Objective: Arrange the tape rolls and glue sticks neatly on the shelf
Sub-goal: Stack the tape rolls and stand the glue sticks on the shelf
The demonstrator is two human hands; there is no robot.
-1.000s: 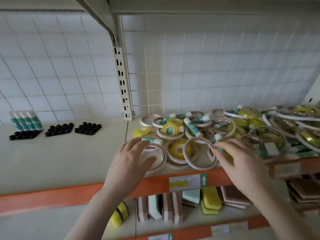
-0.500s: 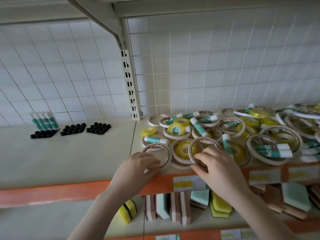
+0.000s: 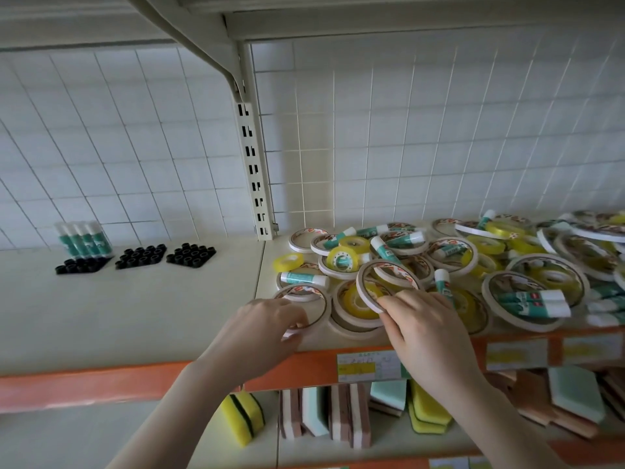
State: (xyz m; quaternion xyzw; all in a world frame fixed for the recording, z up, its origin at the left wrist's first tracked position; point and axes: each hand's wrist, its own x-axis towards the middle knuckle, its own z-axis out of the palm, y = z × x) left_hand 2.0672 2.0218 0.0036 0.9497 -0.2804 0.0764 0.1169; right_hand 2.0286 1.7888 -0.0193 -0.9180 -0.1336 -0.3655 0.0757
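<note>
A jumbled heap of tape rolls [image 3: 449, 255] and green-and-white glue sticks [image 3: 304, 278] covers the right half of the shelf [image 3: 135, 309]. My right hand [image 3: 426, 328] pinches a thin white tape ring [image 3: 367, 284] and tilts its far side up off the pile. My left hand [image 3: 267, 328] grips the near edge of another white tape ring [image 3: 323, 304] lying flat at the shelf front. At the far left, several glue sticks [image 3: 83, 239] stand upright in a black holder tray [image 3: 81, 264].
Two more black holder trays [image 3: 141, 257] [image 3: 191, 254] sit beside the filled one. A slotted upright post [image 3: 253, 170] divides the wire-grid back wall. An orange price rail [image 3: 101, 384] edges the shelf; sponges [image 3: 241, 418] fill the shelf below.
The view has shifted left and closer. My right hand came off the glue stick onto a tape ring and tilted it up. My left hand slid down to the front ring's near edge and closed on it.
</note>
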